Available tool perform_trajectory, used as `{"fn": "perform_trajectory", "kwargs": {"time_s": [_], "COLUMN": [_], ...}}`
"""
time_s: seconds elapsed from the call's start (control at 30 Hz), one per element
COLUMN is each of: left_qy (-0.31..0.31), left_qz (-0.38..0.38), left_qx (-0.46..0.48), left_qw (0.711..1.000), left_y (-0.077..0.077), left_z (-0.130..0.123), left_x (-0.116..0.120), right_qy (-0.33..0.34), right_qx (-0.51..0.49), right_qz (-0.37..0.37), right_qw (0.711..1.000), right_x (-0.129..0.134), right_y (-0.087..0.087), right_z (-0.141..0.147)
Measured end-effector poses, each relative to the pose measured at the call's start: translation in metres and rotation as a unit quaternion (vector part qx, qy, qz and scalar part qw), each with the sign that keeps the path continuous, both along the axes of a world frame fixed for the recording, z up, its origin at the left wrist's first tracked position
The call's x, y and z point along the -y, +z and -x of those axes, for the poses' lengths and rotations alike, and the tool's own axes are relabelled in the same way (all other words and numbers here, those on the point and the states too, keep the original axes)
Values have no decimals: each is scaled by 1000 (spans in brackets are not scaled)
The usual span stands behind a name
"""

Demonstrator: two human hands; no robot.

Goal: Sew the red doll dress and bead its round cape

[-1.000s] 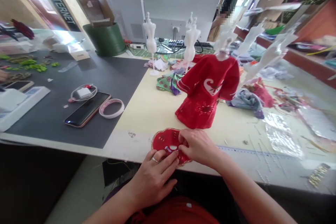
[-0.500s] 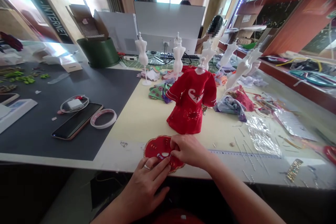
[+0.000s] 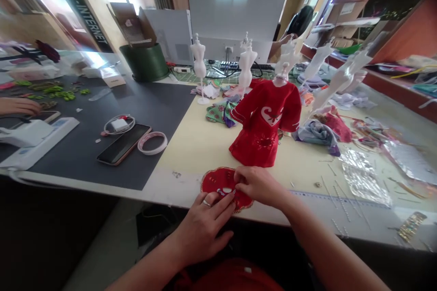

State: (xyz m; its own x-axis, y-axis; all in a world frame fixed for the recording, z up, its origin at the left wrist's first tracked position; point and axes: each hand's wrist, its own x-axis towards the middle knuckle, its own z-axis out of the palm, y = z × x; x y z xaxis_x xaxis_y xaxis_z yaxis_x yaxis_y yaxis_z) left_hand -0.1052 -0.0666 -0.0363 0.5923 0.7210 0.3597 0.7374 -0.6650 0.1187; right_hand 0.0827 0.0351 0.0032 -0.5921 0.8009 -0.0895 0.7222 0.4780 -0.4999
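Note:
A round red cloth piece [image 3: 213,178] with a scalloped gold edge and a hole in its middle lies flat at the table's front edge. Around part of the hole runs a short string of shiny bead trim [image 3: 221,193]. My left hand [image 3: 204,225], a ring on one finger, rests with outstretched fingers on the cloth's near side. On the far right side of the hole, my right hand [image 3: 256,184] is pinched at the end of the bead trim; its fingertips partly hide the grip. Just behind stands a small red dress [image 3: 264,122] on a mini dress form.
Several white mini dress forms [image 3: 200,61] and fabric scraps [image 3: 317,134] stand behind. A phone [image 3: 124,144], tape roll [image 3: 152,143] and power strip [image 3: 44,141] lie left. Bead strips [image 3: 343,202] and a ruler [image 3: 307,196] lie right. Another person's hand [image 3: 18,106] shows far left.
The view has turned left, shifting everything rightward in the picture. Another person's hand now shows at the far left. My hands stay at nearly the same spots on the red cloth.

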Motion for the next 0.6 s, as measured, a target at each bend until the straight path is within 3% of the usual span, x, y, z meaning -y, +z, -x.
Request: {"fn": "perform_trajectory", "kwargs": {"time_s": [0.1, 0.3, 0.43, 0.6], "left_qy": [2, -23, 3, 45], "left_qz": [2, -36, -84, -81], "left_qx": [5, 40, 76, 71], "left_qw": [1000, 998, 994, 993], "left_y": [0, 4, 7, 3], "left_z": [-1, 6, 12, 13], "left_x": [0, 3, 4, 0], "right_qy": [-11, 21, 33, 44], "right_qx": [-49, -126, -91, -39], "right_qz": [-17, -159, -192, -236], "right_qw": [999, 979, 977, 970], "right_x": [4, 35, 50, 56], "right_y": [-4, -10, -17, -27], "right_z": [-6, -18, -20, -13]}}
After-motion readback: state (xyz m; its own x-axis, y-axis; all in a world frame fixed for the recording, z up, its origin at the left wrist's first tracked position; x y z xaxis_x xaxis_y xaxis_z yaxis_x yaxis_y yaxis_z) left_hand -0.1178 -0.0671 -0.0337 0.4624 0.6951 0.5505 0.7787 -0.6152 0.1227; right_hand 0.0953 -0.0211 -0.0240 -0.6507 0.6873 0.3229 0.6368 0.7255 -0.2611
